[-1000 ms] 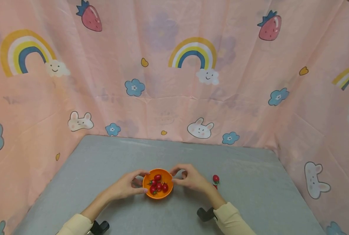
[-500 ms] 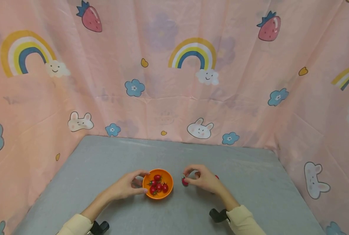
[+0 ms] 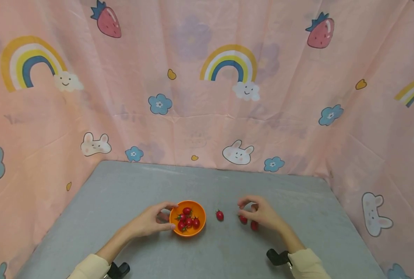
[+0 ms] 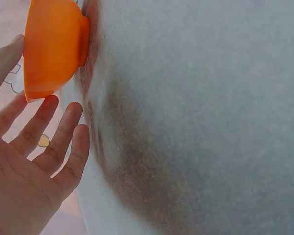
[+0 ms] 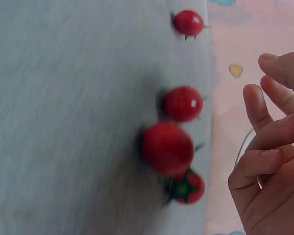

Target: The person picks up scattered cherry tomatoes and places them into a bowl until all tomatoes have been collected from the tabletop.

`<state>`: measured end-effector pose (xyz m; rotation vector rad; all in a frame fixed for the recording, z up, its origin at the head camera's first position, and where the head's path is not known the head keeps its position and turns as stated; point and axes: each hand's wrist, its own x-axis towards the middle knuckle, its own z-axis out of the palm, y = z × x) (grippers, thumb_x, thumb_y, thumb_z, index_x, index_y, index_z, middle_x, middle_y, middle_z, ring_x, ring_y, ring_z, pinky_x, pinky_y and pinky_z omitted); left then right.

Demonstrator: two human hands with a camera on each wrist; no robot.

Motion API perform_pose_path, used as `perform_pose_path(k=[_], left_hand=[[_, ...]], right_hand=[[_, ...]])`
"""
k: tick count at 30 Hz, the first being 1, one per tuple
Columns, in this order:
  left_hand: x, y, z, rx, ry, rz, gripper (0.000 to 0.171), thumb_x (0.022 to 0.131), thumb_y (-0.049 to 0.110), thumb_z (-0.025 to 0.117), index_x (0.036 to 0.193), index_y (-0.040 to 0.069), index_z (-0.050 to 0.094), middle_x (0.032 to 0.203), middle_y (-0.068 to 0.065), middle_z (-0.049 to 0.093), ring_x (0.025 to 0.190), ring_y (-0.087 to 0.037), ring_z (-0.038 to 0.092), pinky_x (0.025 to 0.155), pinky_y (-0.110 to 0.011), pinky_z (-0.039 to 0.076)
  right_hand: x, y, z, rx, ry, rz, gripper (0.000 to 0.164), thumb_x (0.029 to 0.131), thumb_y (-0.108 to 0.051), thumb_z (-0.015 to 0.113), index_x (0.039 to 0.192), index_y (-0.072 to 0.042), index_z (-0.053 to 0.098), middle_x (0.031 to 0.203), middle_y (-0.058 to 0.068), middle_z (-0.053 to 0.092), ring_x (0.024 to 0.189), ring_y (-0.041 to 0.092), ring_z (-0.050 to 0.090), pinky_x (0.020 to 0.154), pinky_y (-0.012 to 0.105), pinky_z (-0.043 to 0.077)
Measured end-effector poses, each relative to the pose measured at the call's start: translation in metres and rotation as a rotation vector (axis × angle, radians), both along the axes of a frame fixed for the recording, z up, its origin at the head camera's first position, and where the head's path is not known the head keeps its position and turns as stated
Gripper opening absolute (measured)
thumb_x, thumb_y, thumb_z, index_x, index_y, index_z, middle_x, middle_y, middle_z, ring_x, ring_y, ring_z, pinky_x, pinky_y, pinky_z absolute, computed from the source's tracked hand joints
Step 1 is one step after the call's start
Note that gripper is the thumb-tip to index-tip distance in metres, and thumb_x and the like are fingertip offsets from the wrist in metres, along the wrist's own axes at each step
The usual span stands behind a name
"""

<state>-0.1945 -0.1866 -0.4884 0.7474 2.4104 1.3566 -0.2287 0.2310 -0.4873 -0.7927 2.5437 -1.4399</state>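
My left hand (image 3: 147, 221) holds a small orange bowl (image 3: 187, 234) by its left side, thumb and index finger at the rim; the lower fingers fan out beneath it in the left wrist view. Several cherry tomatoes (image 3: 188, 221) with green stems lie inside. To the right of the bowl, one tomato (image 3: 219, 216) rests alone on the table. My right hand (image 3: 261, 213) hovers over more loose tomatoes, fingers loosely bent, nothing between them. Under it show a tomato (image 3: 243, 219) below the fingertips and another (image 3: 254, 225); a green-topped tomato (image 5: 186, 188) appears only in the right wrist view.
The grey table (image 3: 140, 182) is enclosed by a pink curtain (image 3: 193, 128) printed with rainbows, rabbits and strawberries. Black wrist mounts (image 3: 278, 257) stick out from both cream sleeves (image 3: 308, 265).
My right hand has moved right, from the bowl's right rim past the lone tomato, uncovering it, to above the other loose tomatoes. The left hand and bowl have stayed put.
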Motion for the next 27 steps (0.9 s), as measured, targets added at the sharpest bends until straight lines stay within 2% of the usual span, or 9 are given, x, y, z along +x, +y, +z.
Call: perform_pose_path(k=[10, 15, 18, 20, 27], left_hand=[[0.0, 0.0, 0.0, -0.005, 0.014, -0.001, 0.057, 0.094, 0.025, 0.077, 0.141, 0.004, 0.053, 0.139, -0.012, 0.057, 0.102, -0.021, 0.066, 0.083, -0.028, 0.055], [0.0, 0.0, 0.0, 0.003, 0.0, 0.0, 0.057, 0.094, 0.025, 0.077, 0.142, 0.005, 0.053, 0.139, -0.012, 0.056, 0.103, -0.022, 0.066, 0.084, -0.028, 0.055], [0.0, 0.0, 0.0, 0.009, -0.007, 0.001, 0.056, 0.094, 0.024, 0.077, 0.142, 0.005, 0.053, 0.139, -0.013, 0.056, 0.103, -0.022, 0.066, 0.085, -0.029, 0.056], [0.0, -0.001, -0.001, 0.009, -0.009, 0.002, 0.056, 0.094, 0.024, 0.077, 0.142, 0.005, 0.053, 0.14, -0.013, 0.056, 0.104, -0.022, 0.066, 0.085, -0.03, 0.056], [-0.001, 0.0, -0.002, -0.008, -0.012, 0.011, 0.057, 0.094, 0.026, 0.078, 0.141, 0.006, 0.054, 0.138, -0.011, 0.057, 0.102, -0.021, 0.066, 0.084, -0.03, 0.056]], right_hand=[[0.006, 0.03, -0.004, -0.007, 0.008, -0.022, 0.023, 0.092, -0.011, 0.078, 0.109, 0.001, 0.069, 0.095, 0.006, 0.067, 0.052, 0.008, 0.039, 0.046, 0.023, 0.038], [0.012, 0.044, -0.005, -0.029, -0.006, -0.024, 0.021, 0.092, -0.009, 0.077, 0.108, 0.001, 0.069, 0.097, 0.011, 0.068, 0.052, 0.009, 0.038, 0.044, 0.025, 0.037], [0.013, 0.049, -0.006, -0.02, -0.006, -0.03, 0.021, 0.092, -0.009, 0.077, 0.109, -0.001, 0.069, 0.099, 0.013, 0.069, 0.052, 0.01, 0.039, 0.044, 0.025, 0.037], [0.014, 0.052, -0.008, 0.003, -0.002, -0.033, 0.021, 0.091, -0.01, 0.078, 0.109, -0.002, 0.07, 0.099, 0.013, 0.069, 0.057, 0.011, 0.044, 0.046, 0.025, 0.038], [0.021, 0.056, -0.01, 0.06, -0.054, -0.025, 0.035, 0.088, -0.014, 0.082, 0.116, -0.001, 0.067, 0.101, 0.012, 0.067, 0.052, 0.011, 0.039, 0.046, 0.024, 0.037]])
